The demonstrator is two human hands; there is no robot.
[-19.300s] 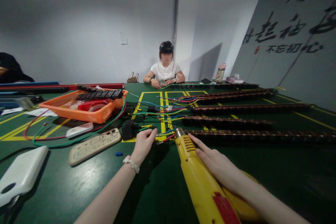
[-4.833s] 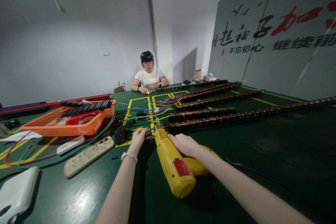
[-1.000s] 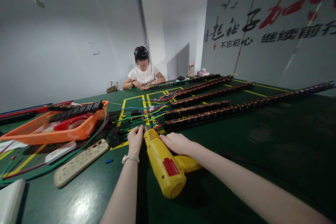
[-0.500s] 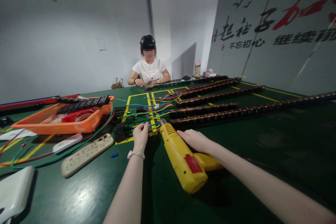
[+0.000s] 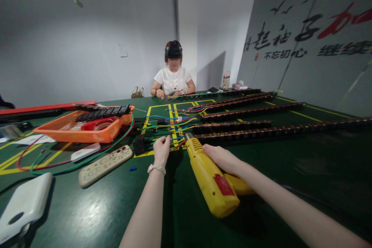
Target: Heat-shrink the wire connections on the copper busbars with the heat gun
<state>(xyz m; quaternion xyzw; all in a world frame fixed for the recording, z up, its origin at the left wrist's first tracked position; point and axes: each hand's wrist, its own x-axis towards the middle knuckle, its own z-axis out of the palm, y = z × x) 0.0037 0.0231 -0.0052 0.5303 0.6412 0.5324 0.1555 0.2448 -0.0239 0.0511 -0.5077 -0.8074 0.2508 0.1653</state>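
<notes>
Heat gun [image 5: 207, 174] in right hand [image 5: 223, 158], left hand [image 5: 161, 149] pinching wires [image 5: 176, 138]

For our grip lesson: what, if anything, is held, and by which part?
Right hand: yellow heat gun, by the barrel beside the vents. Left hand: apparently pinching coloured wires, exact spot hidden.

Basket [image 5: 107, 134] left of the heat gun [image 5: 209, 180]

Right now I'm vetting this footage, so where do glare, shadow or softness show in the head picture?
Head view: glare whitens the green tabletop at lower left; head view: dark shadow lies under the yellow heat gun; head view: the wires near the left hand look soft.
</notes>
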